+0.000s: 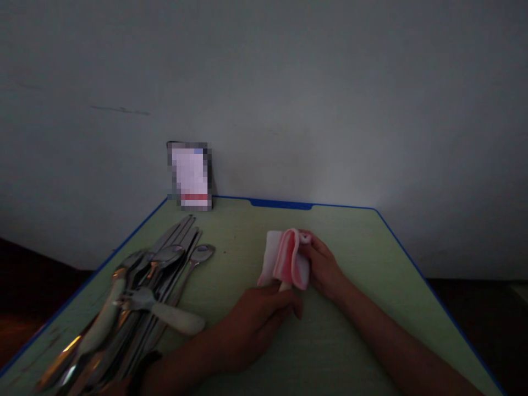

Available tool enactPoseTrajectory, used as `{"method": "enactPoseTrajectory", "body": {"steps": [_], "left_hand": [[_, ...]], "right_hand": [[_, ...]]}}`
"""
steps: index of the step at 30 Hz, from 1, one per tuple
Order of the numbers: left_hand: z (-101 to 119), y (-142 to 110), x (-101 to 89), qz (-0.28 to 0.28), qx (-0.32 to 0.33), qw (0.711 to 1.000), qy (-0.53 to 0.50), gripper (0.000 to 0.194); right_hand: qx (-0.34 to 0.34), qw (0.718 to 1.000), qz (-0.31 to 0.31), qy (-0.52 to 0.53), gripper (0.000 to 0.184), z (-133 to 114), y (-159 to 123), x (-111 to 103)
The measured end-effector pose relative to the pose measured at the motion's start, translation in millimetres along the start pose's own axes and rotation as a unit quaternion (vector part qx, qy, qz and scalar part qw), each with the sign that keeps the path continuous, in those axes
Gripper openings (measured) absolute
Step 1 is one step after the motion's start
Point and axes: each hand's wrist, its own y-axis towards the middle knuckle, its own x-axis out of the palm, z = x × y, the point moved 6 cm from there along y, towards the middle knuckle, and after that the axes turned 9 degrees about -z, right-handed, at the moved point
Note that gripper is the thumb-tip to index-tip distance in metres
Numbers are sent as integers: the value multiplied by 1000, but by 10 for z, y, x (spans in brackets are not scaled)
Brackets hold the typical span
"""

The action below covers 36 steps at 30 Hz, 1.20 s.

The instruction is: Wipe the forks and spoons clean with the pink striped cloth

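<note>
Cutlery (pixel 142 300) lies on the table (pixel 371 256), left of the cloth (pixel 285 258).

A pale green table (pixel 350 247) has a blue rim and, about midway along the far edge, a blue tab (pixel 281 204). Along its left edge lies a heap of metal cutlery (pixel 107 316) — some handles pale. A phone-like device (pixel 190 173), screen pixelated, stands at the far left corner.
</note>
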Motion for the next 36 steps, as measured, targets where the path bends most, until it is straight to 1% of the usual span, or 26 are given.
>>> {"method": "enactPoseTrajectory", "body": {"steps": [3,6,8,11,15,18,21,24,27,31,36], "left_hand": [[15,-6,-4,-2,9,1000,-5,25],[29,-10,-5,-4,11,1000,13,23],[39,-10,-1,-10,14,1000,24,21],[38,-9,0,-9,10,999,31,22],[24,-8,10,-10,1,999,37,23],[34,-8,7,-14,3,999,36,23],[46,-5,4,-17,5,999,39,24],[36,-1,3,-11,4,999,45,24],[22,2,9,-7,8,999,53,24],[33,1,30,-23,15,997,70,23],[55,-6,45,-40,8,996,84,20]], "right_hand": [[1,999,-12,-47,24,-33,-14,2],[4,998,-12,-61,22,-36,-16,3],[3,998,2,-57,22,-33,-15,-2],[-2,1000,19,-21,20,-27,-16,4],[-12,1000,8,15,15,-41,-20,34],[-19,1000,9,-4,18,-62,-31,34],[-8,998,1,-63,23,-57,-41,39],[3,996,-14,-89,26,-31,-42,42],[7,996,-20,-91,26,-14,-34,29],[19,996,-20,-81,26,-8,-17,23],[46,996,-35,-64,27,7,-24,53]]}}
